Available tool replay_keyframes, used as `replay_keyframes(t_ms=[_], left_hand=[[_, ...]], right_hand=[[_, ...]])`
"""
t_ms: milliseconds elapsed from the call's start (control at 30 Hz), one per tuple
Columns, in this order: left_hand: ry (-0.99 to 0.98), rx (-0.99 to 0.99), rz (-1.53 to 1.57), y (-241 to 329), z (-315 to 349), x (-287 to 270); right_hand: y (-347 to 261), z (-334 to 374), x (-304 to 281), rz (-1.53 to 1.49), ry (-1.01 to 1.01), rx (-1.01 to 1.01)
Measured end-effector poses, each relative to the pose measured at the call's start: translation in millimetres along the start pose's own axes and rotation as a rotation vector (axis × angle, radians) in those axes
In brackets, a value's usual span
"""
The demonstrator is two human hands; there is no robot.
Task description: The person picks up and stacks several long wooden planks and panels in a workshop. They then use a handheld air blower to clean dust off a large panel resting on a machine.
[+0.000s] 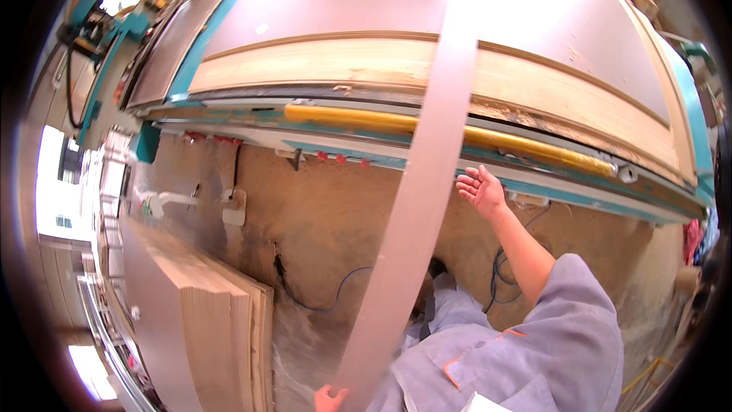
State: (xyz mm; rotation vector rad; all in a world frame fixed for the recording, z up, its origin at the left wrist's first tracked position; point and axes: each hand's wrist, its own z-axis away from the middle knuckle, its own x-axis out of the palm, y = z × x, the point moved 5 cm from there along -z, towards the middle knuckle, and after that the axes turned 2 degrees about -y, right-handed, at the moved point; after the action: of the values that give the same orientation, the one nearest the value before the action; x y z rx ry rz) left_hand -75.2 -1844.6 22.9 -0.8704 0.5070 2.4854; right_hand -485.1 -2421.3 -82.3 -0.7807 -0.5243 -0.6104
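A long, narrow grey-brown board (415, 198) slants from near my body up over the front of a wide machine table, its far part lying across the panels there. At the near end, my left hand (330, 398) is closed on the board's left edge, with some fingers hidden at the bottom of the view. My right hand (482, 191) is open, palm turned up and fingers stretched, just to the right of the board near the machine's front rail. It holds nothing.
The machine's teal frame (200, 49) carries a yellow bar (347, 117) along its front. Light wood strips (320, 63) lie on its bed beside large grey panels (335, 0). A stack of boards (217, 320) stands at lower left. A blue cable (335, 299) runs over the dusty floor.
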Motion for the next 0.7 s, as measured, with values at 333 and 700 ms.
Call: replay_keyframes(t_ms=[333,700], left_hand=[[0.605,0.128,0.079,53.9,97.1,0.5],[1.223,-0.058,0.035,-172.4,255.4,90.4]], right_hand=[[11.9,11.9,80.6,-0.066,-0.079,-0.099],[214.8,200.2,178.1,-0.280,-1.203,0.385]])
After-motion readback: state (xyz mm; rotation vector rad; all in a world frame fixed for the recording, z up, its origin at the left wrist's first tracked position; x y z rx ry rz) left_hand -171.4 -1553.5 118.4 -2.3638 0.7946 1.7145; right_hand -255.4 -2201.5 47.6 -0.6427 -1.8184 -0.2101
